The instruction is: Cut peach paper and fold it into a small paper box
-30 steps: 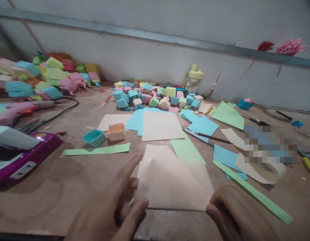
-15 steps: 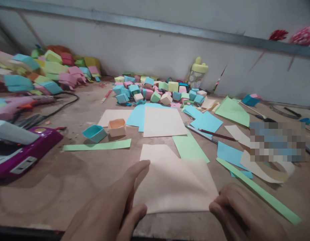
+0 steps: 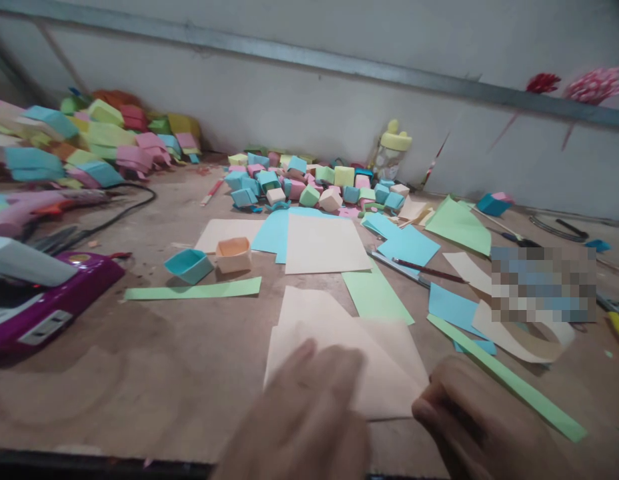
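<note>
Paper (image 3: pixel 389 373), peach, smooth and straight-edged, lies near; the right hand (image 3: pixel 477 413) pinches its near right corner; the left hand (image 3: pixel 304 407), blurred, overlaps it, grip impossible to tell.

Right across my feed ran the brown table (image 3: pixel 164 380), and at its near edge, there lay the cream sheet (image 3: pixel 392 373)! Over left I had the purple machine (image 3: pixel 64 313), a green strip (image 3: pixel 194 289) just beside it, and behind that strip, a blue cup (image 3: pixel 189 268) next to an orange cup (image 3: pixel 233 256). Paper blocks (image 3: pixel 309 195) crowded the back, a jar (image 3: pixel 391 159) behind them. And out right, slanting, lay a second green strip (image 3: pixel 509 381)!
</note>
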`<control>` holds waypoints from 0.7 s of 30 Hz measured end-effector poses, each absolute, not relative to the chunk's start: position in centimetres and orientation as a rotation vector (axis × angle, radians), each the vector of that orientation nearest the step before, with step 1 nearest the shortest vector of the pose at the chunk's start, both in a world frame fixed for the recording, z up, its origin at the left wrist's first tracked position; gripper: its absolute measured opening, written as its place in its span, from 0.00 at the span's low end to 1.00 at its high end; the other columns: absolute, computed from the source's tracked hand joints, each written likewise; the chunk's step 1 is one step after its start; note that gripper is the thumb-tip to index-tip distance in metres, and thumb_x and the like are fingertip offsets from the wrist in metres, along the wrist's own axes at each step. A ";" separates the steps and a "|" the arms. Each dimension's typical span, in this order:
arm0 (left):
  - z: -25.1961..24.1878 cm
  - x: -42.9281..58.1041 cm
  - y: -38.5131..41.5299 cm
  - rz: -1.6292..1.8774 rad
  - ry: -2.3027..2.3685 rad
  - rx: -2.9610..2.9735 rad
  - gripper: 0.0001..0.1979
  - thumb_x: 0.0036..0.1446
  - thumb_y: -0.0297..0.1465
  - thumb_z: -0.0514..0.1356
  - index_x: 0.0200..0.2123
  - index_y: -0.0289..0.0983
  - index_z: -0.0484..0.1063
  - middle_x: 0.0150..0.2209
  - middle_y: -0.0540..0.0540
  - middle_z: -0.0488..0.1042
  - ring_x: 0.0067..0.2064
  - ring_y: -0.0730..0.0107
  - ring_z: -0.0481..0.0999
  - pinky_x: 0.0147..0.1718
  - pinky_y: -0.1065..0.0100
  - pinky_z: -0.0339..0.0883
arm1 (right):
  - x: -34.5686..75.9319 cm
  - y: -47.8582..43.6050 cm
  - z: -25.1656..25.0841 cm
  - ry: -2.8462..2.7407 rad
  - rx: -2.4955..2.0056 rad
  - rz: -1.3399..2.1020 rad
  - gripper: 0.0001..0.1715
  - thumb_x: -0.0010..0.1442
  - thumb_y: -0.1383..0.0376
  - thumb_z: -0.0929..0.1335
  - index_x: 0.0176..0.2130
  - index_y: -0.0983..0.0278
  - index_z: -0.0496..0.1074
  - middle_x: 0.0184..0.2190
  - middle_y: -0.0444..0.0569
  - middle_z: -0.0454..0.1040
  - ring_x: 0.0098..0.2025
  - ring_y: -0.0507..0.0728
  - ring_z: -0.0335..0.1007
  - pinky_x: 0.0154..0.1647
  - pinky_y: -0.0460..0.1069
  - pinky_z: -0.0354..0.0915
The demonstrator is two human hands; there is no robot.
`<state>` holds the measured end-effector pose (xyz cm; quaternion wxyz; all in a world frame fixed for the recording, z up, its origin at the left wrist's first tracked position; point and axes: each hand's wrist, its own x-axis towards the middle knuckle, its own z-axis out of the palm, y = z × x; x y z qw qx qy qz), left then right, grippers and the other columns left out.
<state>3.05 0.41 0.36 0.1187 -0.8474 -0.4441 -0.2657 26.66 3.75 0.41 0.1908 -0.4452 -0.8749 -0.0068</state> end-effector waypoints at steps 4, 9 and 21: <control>-0.1 6.5 2.4 -0.431 -0.998 -2.544 0.19 0.65 0.32 0.44 0.56 0.35 0.64 0.58 0.43 0.68 0.59 0.57 0.67 0.49 0.59 0.70 | 26.6 3.3 -0.1 -2.376 -1.309 -0.026 0.20 0.65 0.59 0.61 0.23 0.60 0.61 0.19 0.40 0.65 0.22 0.50 0.66 0.25 0.45 0.62; -1.2 6.8 2.7 -0.376 -1.007 -2.545 0.19 0.66 0.33 0.44 0.56 0.39 0.65 0.56 0.42 0.70 0.55 0.55 0.71 0.44 0.56 0.73 | 26.7 3.2 -0.3 -2.353 -1.317 0.051 0.18 0.64 0.57 0.63 0.24 0.59 0.63 0.20 0.39 0.67 0.22 0.49 0.68 0.24 0.43 0.63; -3.7 -0.8 -1.7 -0.319 -1.097 -2.430 0.22 0.64 0.45 0.48 0.60 0.52 0.58 0.62 0.50 0.64 0.62 0.55 0.60 0.63 0.45 0.34 | 26.8 3.3 -0.1 -2.379 -1.310 0.036 0.13 0.62 0.62 0.64 0.25 0.59 0.62 0.20 0.38 0.68 0.23 0.48 0.70 0.23 0.41 0.65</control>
